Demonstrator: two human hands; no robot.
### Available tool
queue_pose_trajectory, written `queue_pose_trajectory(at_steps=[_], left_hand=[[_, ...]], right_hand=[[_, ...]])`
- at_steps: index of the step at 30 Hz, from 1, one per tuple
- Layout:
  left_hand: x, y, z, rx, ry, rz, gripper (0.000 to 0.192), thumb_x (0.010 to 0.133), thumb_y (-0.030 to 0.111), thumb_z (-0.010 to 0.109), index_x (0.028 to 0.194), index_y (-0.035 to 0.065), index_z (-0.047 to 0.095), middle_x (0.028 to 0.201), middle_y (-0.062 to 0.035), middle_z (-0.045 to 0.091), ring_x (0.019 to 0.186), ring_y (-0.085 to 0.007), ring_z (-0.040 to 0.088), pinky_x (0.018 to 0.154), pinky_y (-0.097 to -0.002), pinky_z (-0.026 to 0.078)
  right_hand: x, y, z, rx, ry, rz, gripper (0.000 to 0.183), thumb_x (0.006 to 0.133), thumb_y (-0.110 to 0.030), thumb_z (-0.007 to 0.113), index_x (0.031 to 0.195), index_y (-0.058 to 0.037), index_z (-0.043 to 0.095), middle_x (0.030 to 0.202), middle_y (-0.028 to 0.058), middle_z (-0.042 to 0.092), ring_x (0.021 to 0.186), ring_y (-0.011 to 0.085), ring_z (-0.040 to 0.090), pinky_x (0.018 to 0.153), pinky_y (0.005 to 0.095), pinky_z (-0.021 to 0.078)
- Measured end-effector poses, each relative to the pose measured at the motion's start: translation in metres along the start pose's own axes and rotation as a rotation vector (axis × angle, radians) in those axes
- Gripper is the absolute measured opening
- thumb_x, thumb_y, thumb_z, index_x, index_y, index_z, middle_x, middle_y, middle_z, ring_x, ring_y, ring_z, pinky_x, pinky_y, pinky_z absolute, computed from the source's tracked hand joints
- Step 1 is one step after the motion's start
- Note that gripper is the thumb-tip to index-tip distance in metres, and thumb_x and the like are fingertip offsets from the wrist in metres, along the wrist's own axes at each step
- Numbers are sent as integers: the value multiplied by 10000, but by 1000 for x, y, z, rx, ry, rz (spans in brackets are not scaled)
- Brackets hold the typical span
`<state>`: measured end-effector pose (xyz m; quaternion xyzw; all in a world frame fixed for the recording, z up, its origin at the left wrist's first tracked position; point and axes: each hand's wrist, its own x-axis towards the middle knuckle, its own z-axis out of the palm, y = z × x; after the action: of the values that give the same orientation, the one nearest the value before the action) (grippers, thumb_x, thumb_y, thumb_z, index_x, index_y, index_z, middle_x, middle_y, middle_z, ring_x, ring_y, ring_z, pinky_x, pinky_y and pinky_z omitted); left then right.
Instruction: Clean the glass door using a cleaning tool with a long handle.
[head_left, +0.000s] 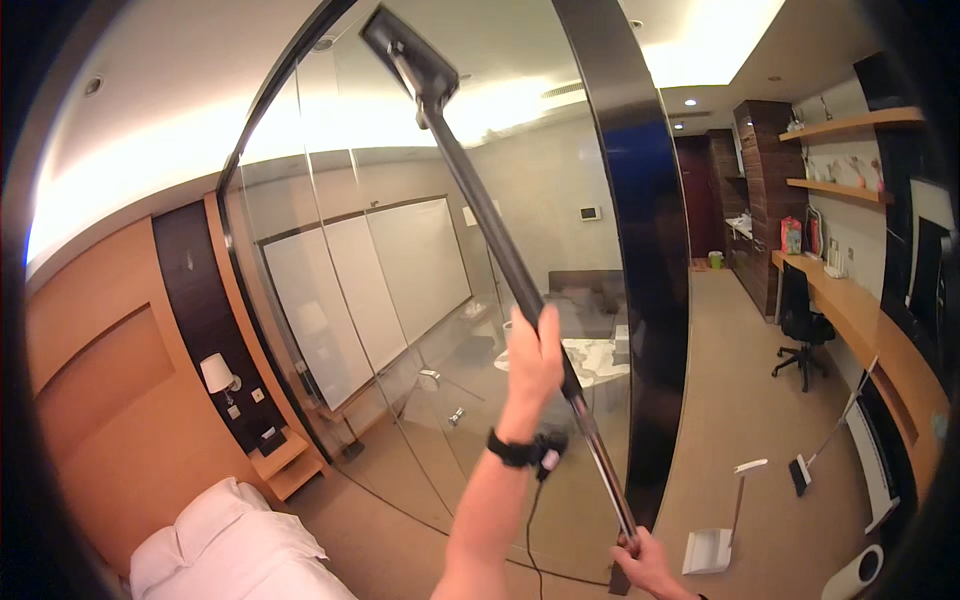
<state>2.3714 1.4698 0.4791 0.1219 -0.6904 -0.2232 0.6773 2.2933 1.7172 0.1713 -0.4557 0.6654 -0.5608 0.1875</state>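
Note:
My left hand (536, 349) is closed around the dark grip of a long pole (491, 225). A black wrist strap (514, 450) with a small device and a hanging cable is on that forearm. Lower down, my right hand (646, 562) grips the pole's shiny metal end. The pole rises at a slant to a black, flat cleaning-tool head (412, 56) high up in front of a glass partition (420, 300). Whether the head touches the glass I cannot tell. A dark glossy post (641, 247) stands right of the glass, behind the pole.
A bed with white bedding (232, 551) and a wall lamp (217, 373) are on the left. To the right, a long-handled dustpan (707, 551) and a broom (800, 472) stand on the floor near a black office chair (804, 322) and long wooden desk (847, 289). A white cylinder (855, 574) is nearby.

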Motion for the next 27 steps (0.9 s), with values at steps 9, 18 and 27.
queue_pose_trajectory(at_steps=[9,18,27], left_hand=[[-258,-8,46,-111,-244,-363,328,1020,240,609,1161,-46,533,756,-223,678,730,-454,698,656,-475,538],[-69,56,55,-111,-222,-64,337,1049,264,561,1138,-57,507,707,-162,611,598,-278,599,577,-409,465],[10,78,50,-113,-278,66,409,1064,332,549,1040,-72,483,630,-115,548,574,-166,530,559,-372,442]], right_hand=[[-141,233,-64,-15,-4,387,291,877,-245,763,757,-24,615,644,23,521,624,169,479,541,405,404],[-63,-11,-51,192,78,248,379,918,-293,736,707,-61,524,632,34,481,625,151,441,539,379,381],[-16,-8,-20,263,71,231,227,910,-192,719,819,-28,592,664,-50,496,626,65,459,552,304,399]])
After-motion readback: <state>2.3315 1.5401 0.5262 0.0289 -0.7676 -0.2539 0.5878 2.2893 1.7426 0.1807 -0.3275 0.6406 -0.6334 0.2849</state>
